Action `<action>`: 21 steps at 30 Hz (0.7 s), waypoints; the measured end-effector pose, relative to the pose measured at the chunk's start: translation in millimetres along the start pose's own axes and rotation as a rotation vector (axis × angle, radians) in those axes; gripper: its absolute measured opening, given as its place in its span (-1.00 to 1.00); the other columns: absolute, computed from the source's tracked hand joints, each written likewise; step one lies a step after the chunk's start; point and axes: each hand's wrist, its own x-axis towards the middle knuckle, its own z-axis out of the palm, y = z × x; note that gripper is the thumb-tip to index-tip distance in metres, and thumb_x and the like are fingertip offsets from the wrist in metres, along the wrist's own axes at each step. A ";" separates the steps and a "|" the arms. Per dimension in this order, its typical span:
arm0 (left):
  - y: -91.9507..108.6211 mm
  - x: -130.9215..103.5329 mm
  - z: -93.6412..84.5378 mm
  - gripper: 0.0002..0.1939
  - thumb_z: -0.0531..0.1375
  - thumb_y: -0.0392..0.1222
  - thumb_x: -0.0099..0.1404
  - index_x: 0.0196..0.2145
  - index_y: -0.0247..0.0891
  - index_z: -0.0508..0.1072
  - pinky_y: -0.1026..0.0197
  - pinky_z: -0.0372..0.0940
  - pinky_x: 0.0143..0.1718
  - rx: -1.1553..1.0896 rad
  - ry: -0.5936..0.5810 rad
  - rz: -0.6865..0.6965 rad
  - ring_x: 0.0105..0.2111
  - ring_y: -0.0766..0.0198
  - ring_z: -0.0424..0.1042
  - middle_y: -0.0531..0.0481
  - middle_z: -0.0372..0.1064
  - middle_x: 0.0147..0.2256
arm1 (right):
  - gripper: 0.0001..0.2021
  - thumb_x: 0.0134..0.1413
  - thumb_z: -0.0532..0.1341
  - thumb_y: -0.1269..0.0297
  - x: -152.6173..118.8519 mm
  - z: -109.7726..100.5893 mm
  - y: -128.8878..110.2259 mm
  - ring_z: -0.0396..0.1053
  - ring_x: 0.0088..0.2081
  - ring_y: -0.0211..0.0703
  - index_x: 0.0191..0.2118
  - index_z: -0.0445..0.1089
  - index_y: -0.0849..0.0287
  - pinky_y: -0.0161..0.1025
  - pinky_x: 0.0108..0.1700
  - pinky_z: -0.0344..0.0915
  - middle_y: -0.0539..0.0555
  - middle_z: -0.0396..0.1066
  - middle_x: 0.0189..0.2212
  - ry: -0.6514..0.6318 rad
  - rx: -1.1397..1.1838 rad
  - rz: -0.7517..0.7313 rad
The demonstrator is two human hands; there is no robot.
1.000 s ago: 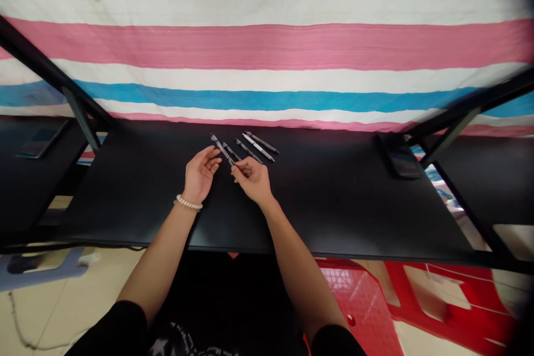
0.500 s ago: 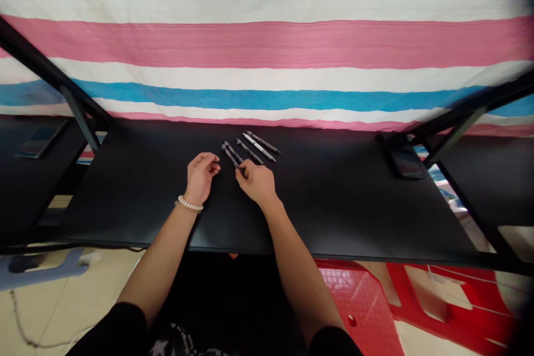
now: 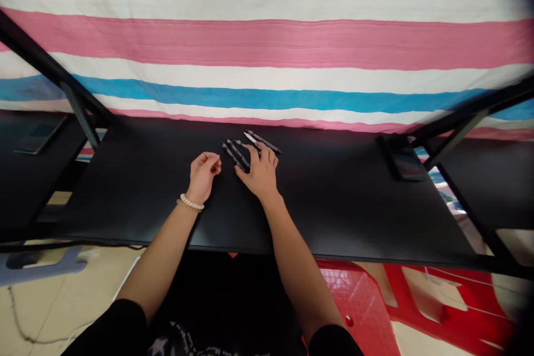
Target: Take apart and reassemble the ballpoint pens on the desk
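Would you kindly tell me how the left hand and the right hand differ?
The left hand is curled beside the pens; the right hand is spread over some of them. The left hand has bracelets at its wrist; the right hand has none. Both are over the table.

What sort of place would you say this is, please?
It looks like a makeshift workspace, probably indoors: pens lie on a black desk, and striped sheeting forms a plain backdrop behind it.
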 end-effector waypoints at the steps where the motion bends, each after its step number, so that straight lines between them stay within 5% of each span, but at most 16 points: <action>1: -0.9 0.1 -0.3 -0.84 0.36 -0.19 0.08 -0.49 -0.26 0.45 0.33 0.15 -0.50 0.006 -0.002 0.006 -0.53 0.43 0.27 0.06 0.34 -0.50 | -0.33 0.13 0.27 0.03 1.5 1.1 2.2 0.10 0.30 0.33 0.29 0.23 0.21 0.21 0.25 0.12 0.38 0.13 0.31 0.000 -0.015 0.020; 7: -3.5 -0.7 -1.2 -0.84 0.36 -0.18 0.10 -0.48 -0.27 0.46 0.33 0.15 -0.50 0.035 -0.007 0.021 -0.54 0.43 0.28 0.06 0.35 -0.51 | -0.18 0.09 0.23 -0.15 8.6 11.0 17.2 -0.04 0.39 0.38 0.36 0.12 0.23 0.30 0.29 -0.02 0.44 0.02 0.38 0.010 -0.030 0.154; 21: -4.2 -2.0 -0.4 -0.85 0.34 -0.17 0.10 -0.48 -0.26 0.47 0.32 0.14 -0.50 0.073 -0.017 0.038 -0.54 0.42 0.28 0.06 0.34 -0.51 | -0.32 0.12 0.20 -0.14 10.1 6.0 16.9 0.22 0.14 0.29 0.26 0.27 0.15 0.20 0.16 0.07 0.35 0.27 0.19 0.023 -0.018 0.209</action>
